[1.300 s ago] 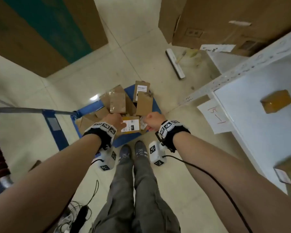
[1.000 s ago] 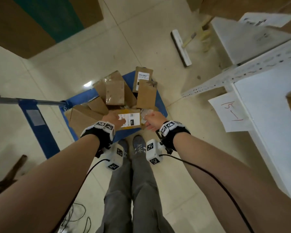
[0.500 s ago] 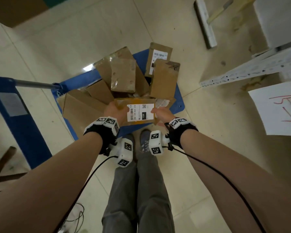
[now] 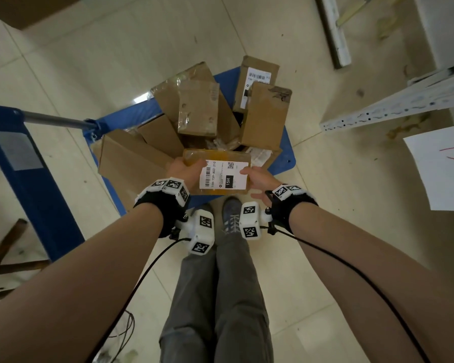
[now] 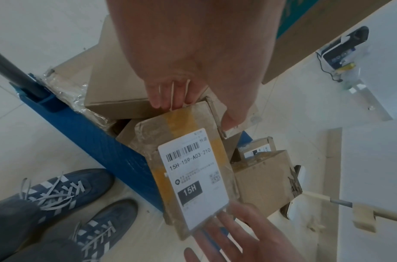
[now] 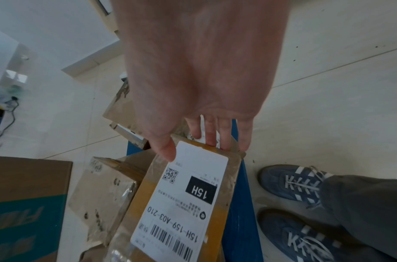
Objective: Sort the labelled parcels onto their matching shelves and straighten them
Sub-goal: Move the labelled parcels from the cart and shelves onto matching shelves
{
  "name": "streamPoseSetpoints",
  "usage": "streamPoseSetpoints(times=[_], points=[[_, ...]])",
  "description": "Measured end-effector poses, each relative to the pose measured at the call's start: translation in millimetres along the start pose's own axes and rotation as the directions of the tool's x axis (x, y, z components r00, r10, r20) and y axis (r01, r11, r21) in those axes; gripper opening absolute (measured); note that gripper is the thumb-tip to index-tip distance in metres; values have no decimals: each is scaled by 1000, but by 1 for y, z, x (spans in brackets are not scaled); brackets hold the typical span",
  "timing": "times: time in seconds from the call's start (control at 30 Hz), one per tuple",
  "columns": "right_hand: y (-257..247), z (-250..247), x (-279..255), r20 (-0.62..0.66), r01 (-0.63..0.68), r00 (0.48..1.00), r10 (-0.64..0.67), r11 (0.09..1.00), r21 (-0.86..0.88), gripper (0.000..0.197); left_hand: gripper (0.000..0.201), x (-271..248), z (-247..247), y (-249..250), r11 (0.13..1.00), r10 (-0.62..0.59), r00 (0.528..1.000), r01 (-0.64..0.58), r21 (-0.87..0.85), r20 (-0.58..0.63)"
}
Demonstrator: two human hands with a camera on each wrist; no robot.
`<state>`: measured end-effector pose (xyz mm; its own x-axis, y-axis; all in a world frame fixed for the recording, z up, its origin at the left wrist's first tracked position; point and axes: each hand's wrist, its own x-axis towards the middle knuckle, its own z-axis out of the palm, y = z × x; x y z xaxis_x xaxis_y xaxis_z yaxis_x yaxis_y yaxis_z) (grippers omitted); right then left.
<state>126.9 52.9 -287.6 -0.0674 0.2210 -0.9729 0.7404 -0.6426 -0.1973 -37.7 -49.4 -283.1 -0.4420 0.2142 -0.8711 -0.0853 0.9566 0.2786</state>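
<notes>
Blue platform cart stands on the tiled floor just beyond the fingers, with a heap of cardboard parcels piled on its deck. White shelf frame lies well off to the right of the right hand; a paper sign with red marking hangs near it.

Held parcel, brown with yellow tape, sits between both hands above the cart's near edge, label side up. Its white label reads 15H-159-A03-210, with "15H" in a black block.

Left hand grips the parcel's left end, thumb on the top face, fingers curled over the far edge. Right hand pinches the right end: thumb on the label corner, fingers wrapped under the edge.

Blue laced shoes stand below the wrists.
</notes>
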Motion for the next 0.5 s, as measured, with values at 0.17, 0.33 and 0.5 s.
streamPoseSetpoints(times=[0.17, 0.33, 0.5], points=[[10, -4, -45, 28, -62, 998, 59, 989, 137, 40, 81, -47, -13, 9, 999, -36, 999, 35, -20, -31], [12, -22, -96, -27, -6, 1000, 11, 984, 180, 29, 92, -96, -27, 23, 999, 5, 1000, -6, -43, -22], [-2, -45, -193, -45, 49, 998, -37, 955, 291, 31, 69, -167, -51, 55, 991, 20, 999, -24, -128, -33]])
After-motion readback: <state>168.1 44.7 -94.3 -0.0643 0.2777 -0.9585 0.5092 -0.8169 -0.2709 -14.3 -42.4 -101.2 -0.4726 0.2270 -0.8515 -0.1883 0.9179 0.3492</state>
